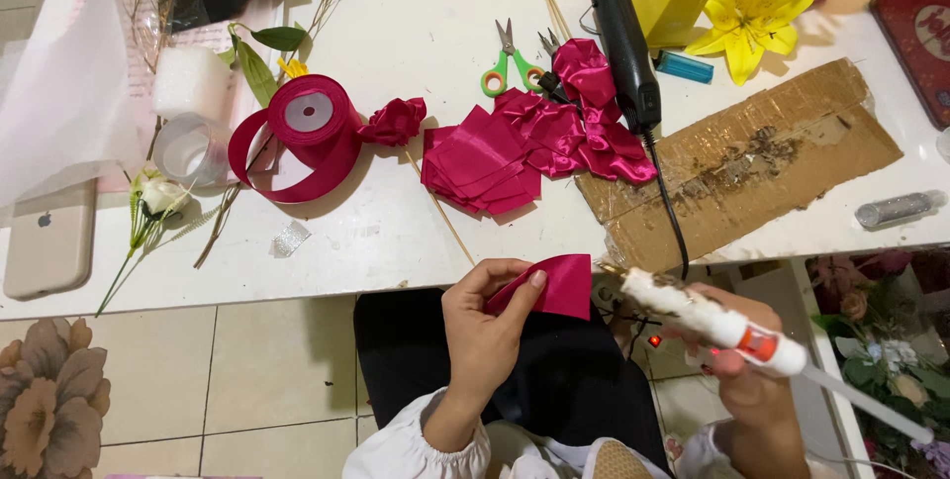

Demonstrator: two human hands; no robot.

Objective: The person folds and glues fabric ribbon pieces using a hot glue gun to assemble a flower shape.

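**Ribbon piece and glue gun held just off the worktop's near edge**

The left hand is closed on a folded piece of magenta ribbon, thumb on top and fingers beneath, holding it in the air just below the near edge of the white worktop. The right hand grips a white glue gun, its nozzle pointing at the right edge of the ribbon piece, close to it; whether it touches is hard to tell.

Taking the ribbon piece as the landmark: straight above it on the worktop lies a stack of cut ribbon squares, and up and to the right a crumpled heap of satin. A thin wooden stick slants from the squares down to the edge, ending just left of the ribbon piece. Up and to the right, a glue-stained sheet of cardboard overhangs the near edge, with a black tool and its cord running across the sheet. Far up-left sit a ribbon roll and a small ribbon rose; green-handled scissors lie further back. The bare strip of worktop left of the stick is the widest free space near the hands; below the edge there is tiled floor to the left.
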